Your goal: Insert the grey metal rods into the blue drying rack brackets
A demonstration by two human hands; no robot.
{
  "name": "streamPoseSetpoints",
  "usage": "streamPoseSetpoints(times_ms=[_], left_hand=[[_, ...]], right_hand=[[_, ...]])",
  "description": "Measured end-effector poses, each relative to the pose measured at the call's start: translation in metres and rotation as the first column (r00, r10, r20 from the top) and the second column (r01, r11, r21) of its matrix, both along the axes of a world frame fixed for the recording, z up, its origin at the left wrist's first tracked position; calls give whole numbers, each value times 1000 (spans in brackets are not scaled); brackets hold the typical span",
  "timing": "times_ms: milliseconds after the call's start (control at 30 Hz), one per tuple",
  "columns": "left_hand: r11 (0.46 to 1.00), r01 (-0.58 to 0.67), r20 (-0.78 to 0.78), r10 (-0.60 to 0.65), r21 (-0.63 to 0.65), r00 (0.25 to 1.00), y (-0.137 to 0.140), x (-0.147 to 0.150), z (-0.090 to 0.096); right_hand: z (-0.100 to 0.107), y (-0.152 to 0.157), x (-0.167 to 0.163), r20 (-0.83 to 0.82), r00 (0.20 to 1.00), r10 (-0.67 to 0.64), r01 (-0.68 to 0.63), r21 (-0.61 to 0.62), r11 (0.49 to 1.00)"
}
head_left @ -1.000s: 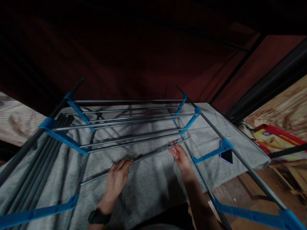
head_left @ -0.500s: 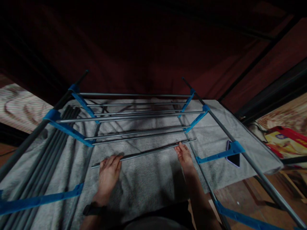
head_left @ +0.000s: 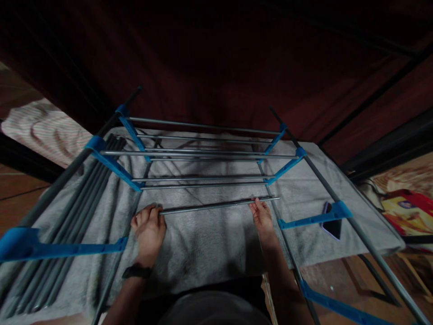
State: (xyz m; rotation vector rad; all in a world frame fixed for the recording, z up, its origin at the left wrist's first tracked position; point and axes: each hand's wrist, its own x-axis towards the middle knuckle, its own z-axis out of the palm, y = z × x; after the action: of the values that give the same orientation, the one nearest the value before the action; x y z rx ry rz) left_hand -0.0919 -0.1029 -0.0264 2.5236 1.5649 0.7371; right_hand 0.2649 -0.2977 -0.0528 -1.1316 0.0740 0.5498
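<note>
A thin grey metal rod (head_left: pixel 209 207) runs crosswise in front of me, gripped near both ends. My left hand (head_left: pixel 149 223), with a dark band on its wrist, closes over the rod's left end and hides it. The fingers of my right hand (head_left: pixel 261 214) pinch the rod a little short of its right tip, which sticks out past them. Around the rod stands a frame of grey tubes (head_left: pixel 320 174) with blue plastic brackets (head_left: pixel 117 169). Several crossbars (head_left: pixel 203 179) span the frame's far part, beyond the held rod.
Several loose grey tubes (head_left: pixel 79 216) lie bundled on the left of the grey cloth (head_left: pixel 206 253). A phone (head_left: pixel 333 225) rests under a right-hand bracket. A red and yellow package (head_left: pixel 407 210) sits at far right. Dark red fabric (head_left: pixel 216 67) hangs behind.
The rod's left end has swung away from me with my left hand, so the rod lies more level. My right hand keeps its pinch. The view has shifted slightly.
</note>
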Motion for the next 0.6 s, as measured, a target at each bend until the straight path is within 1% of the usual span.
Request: streamPoseSetpoints(times_ms=[200,400,600], left_hand=[[999,-29,-5,28,-20,1000,0,2,1],[1000,-14,-2,14,-15,1000,-2,4,6],[1000,-10,-30,9,-9,1000,-1,3,4]], right_hand=[[-1,1,1,7,1000,27,-27,25,999],[4,0,2,-7,998,63,-63,76,995],[6,-3,0,-9,996,91,-90,92,992]])
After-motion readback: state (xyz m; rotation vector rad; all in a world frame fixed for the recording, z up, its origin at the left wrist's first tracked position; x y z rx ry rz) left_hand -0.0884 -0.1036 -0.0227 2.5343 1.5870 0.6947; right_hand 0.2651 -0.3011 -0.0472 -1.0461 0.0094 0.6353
